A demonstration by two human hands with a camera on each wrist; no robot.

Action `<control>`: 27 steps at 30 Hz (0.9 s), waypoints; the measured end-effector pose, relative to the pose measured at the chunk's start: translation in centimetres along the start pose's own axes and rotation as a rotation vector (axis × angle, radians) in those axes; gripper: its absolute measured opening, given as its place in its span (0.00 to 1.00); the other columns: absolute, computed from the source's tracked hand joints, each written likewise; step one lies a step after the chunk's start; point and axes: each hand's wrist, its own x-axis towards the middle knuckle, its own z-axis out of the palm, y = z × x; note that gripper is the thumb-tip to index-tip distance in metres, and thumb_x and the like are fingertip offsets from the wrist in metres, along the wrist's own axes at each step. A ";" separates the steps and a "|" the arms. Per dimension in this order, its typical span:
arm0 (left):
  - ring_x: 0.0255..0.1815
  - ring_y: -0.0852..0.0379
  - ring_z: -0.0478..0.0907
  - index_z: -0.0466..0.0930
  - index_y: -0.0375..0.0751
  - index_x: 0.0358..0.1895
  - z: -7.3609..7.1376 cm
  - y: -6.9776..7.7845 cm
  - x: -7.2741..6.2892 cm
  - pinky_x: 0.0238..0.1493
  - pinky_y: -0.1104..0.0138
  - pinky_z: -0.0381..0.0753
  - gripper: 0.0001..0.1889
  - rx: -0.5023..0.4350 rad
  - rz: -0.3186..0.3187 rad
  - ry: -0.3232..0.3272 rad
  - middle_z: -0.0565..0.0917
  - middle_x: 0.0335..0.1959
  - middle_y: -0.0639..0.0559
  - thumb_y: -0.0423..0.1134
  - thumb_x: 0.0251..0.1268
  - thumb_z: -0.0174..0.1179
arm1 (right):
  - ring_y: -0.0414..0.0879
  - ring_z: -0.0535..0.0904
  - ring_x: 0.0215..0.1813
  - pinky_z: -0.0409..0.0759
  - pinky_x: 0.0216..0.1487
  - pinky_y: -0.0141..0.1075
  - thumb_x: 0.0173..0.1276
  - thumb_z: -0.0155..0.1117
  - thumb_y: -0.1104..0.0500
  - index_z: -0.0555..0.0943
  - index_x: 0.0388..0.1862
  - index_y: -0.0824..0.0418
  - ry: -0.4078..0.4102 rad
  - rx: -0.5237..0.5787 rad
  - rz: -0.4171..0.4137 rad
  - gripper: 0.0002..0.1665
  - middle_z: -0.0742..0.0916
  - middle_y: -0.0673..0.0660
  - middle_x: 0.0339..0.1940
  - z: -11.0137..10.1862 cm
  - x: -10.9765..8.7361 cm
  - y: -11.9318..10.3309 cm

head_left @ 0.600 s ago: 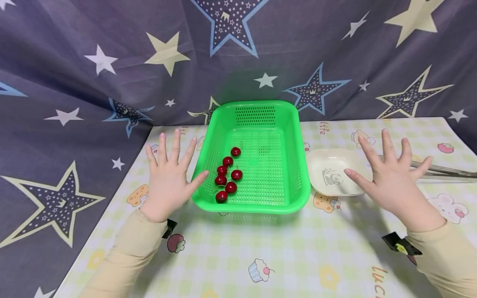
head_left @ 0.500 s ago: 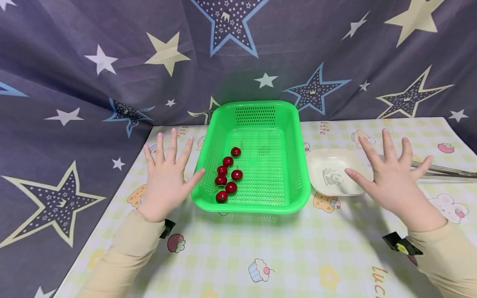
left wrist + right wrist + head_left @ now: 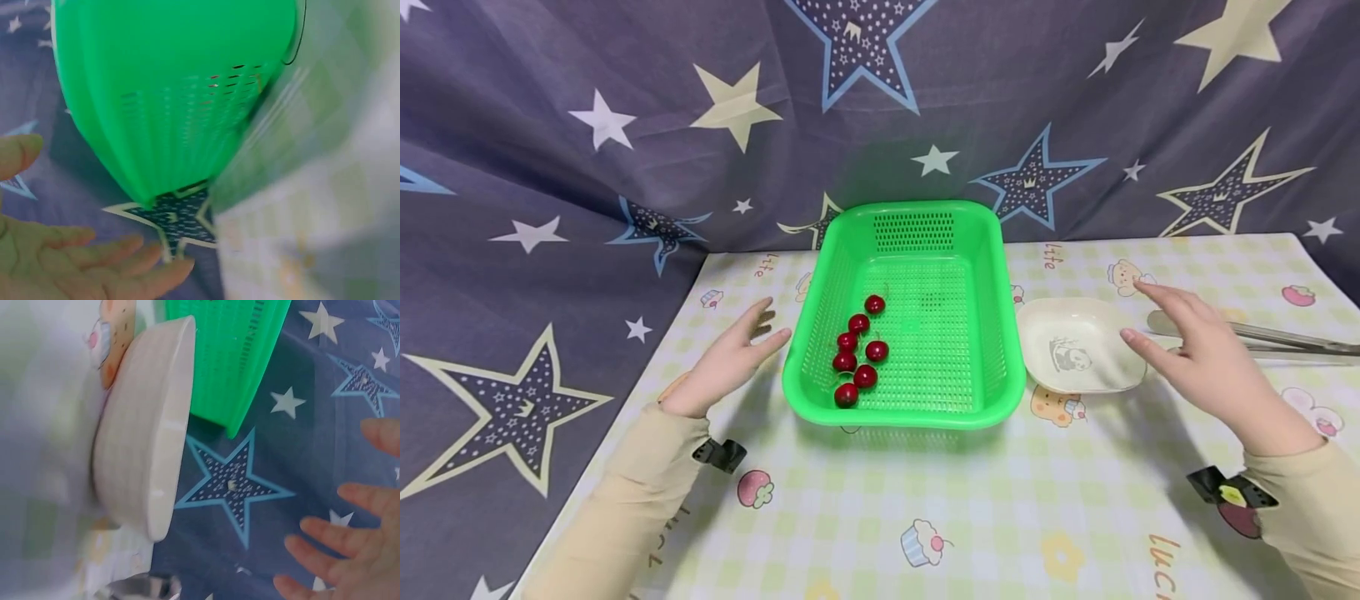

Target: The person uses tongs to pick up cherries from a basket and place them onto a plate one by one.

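Note:
Several dark red cherries (image 3: 866, 377) lie along the left side of a green plastic basket (image 3: 943, 418). My left hand (image 3: 722, 367) hovers just left of the basket, palm turned inward, fingers loosely extended and holding nothing. In the left wrist view its fingers (image 3: 119, 262) are apart from the basket's side. A cream dish (image 3: 1067, 346) with a panda print stands right of the basket with nothing in it. My right hand (image 3: 1213, 362) is held over the dish's right side, palm inward, empty; the right wrist view shows its fingers (image 3: 331, 537) spread and apart from the dish.
Metal tongs (image 3: 1285, 337) lie on the table to the right, partly behind my right hand. A checked cloth (image 3: 1000, 517) covers the table. A dark curtain (image 3: 865, 158) with stars hangs right behind the basket and along the left.
Both hands have turned from spread, palm-down poses to palms facing inward, with fingers closer together. The left hand has moved slightly lower and left. Basket, cherries, dish and tongs stay put.

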 end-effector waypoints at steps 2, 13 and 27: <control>0.70 0.33 0.56 0.40 0.33 0.75 0.1 -0.5 0.3 0.66 0.45 0.64 0.43 -0.104 -0.009 -0.063 0.54 0.71 0.27 0.58 0.70 0.47 | 0.69 0.68 0.58 0.74 0.45 0.60 0.68 0.59 0.54 0.63 0.70 0.63 -0.040 0.009 0.009 0.34 0.71 0.73 0.64 -0.1 0.0 0.6; 0.69 0.36 0.60 0.44 0.33 0.74 0.1 -1.8 2.1 0.60 0.50 0.74 0.32 -0.371 -0.106 -0.269 0.59 0.70 0.31 0.46 0.76 0.43 | 0.16 0.63 0.53 0.61 0.43 0.11 0.66 0.62 0.56 0.78 0.55 0.60 -0.100 0.033 -0.008 0.19 0.80 0.60 0.58 -0.4 -0.4 5.0; 0.49 0.63 0.76 0.48 0.25 0.71 1.4 -1.5 3.4 0.54 0.64 0.80 0.26 -0.548 -0.088 -0.291 0.61 0.66 0.28 0.34 0.74 0.39 | 0.10 0.57 0.42 0.74 0.45 0.30 0.69 0.59 0.53 0.75 0.58 0.64 -0.186 0.022 0.156 0.23 0.74 0.32 0.51 -3.2 -0.4 9.4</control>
